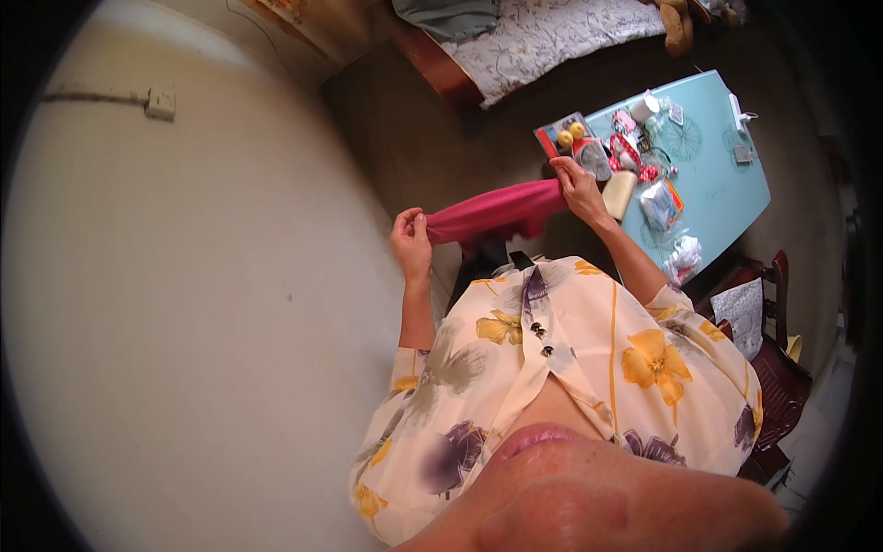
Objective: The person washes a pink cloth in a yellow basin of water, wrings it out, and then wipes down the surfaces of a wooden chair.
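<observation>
A length of deep pink cloth (pixel 493 210) is stretched between my two hands, in front of my waist. My left hand (pixel 412 243) pinches its left end between thumb and fingers, close to the pale wall. At the cloth's other end, a little higher in the view, my right hand (pixel 581 194) grips the fabric beside the corner of a light blue table (pixel 724 186). The lower edge of the cloth hangs loose and uneven. Whether it is a garment cannot be told.
The pale wall (pixel 207 310) with a socket box (pixel 161 103) fills the left. On the table lie two yellow round fruits (pixel 570 134), a white cup (pixel 645 108) and plastic packets (pixel 661 205). A wooden chair (pixel 779 372) stands right; a floral-covered bed or bench (pixel 545 41) lies beyond.
</observation>
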